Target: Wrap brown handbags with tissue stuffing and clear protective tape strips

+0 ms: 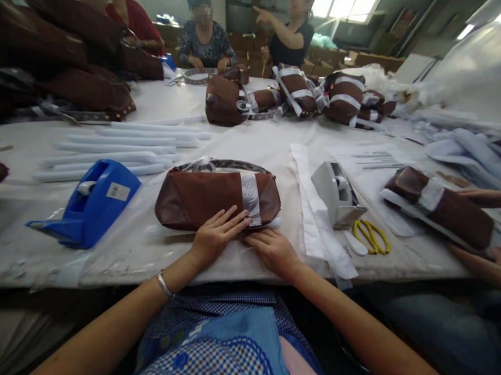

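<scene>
A brown leather handbag (205, 199) lies on its side in front of me, with a dark strap along its far edge. Clear tape (250, 196) runs across its right part. Flat over the lower front of the bag rests my left hand (217, 233), open, its fingertips at the tape. My right hand (274, 250) lies at the bag's near edge, fingers stretched to the left and touching it just below the tape; its thumb is hidden. Under the bag a white padded roll (274, 223) sticks out at the right.
A blue tape dispenser (101, 201) stands left, a grey tape dispenser (333, 192) right, beside yellow-handled scissors (372, 237). White rolls (117, 148) lie behind. Another person's hands hold a taped bag (452, 214) at right. More bags (226, 98) and people are across the table.
</scene>
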The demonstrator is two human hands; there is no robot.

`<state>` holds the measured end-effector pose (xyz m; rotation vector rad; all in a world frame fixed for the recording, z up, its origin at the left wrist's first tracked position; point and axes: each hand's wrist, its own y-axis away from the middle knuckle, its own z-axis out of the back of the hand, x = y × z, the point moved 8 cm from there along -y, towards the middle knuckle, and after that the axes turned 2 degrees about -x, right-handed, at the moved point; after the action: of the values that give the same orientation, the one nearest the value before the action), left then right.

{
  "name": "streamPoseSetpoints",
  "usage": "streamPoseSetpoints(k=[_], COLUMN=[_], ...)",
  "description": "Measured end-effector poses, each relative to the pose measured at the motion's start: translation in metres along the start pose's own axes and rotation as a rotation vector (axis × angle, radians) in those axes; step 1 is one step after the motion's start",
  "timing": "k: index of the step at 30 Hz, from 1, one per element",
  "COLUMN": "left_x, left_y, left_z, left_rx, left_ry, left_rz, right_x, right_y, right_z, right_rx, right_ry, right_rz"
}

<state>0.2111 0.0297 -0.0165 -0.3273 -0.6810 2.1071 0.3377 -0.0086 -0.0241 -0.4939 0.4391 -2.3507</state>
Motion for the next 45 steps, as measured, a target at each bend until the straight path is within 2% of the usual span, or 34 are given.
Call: streamPoseSetpoints(k=[2, 5, 10, 17, 21, 24, 28, 33, 40, 45], left_x=[0.000, 0.001, 0.001, 0.000, -0.004, -0.004, -0.004, -0.004, -0.010, -0.011], left_y=[0.000, 0.001, 0.000, 0.000, 0.000, 0.000, 0.002, 0.001, 0.003, 0.001], left_z=[0.000, 0.000, 0.000, 0.001, 0.002, 0.001, -0.003, 0.001, 0.011, 0.014], left_rx=[-0.006, 0.000, 0.027, 0.015, 0.001, 0.002, 0.023, 0.007, -0.086, -0.127], left_ry=[0.001, 0.002, 0.000, -0.014, -0.044, -0.067, -0.053, -0.039, -0.014, 0.004], left_rz=[0.003, -0.002, -0.023, -0.011, -0.038, -0.050, -0.046, -0.061, -0.198, -0.189], right_x=[0.000, 0.004, 0.007, 0.011, 0.012, 0.014, 0.009, -0.007, -0.017, -0.019], right_y=[-0.003, -0.006, 0.002, 0.015, 0.008, -0.001, -0.010, -0.016, -0.020, -0.020], right_z=[0.002, 0.002, 0.009, 0.024, 0.035, 0.048, 0.052, 0.050, 0.048, 0.046], right_rx=[-0.043, -0.075, -0.139, -0.139, -0.156, -0.242, -0.257, -0.282, -0.310, -0.332], right_ry=[0.011, -0.038, -0.112, -0.041, 0.068, 0.165, 0.144, 0.053, -0.048, -0.045], right_rz=[-0.005, 0.075, 0.124, 0.178, 0.252, 0.291, 0.314, 0.234, 0.097, 0.009])
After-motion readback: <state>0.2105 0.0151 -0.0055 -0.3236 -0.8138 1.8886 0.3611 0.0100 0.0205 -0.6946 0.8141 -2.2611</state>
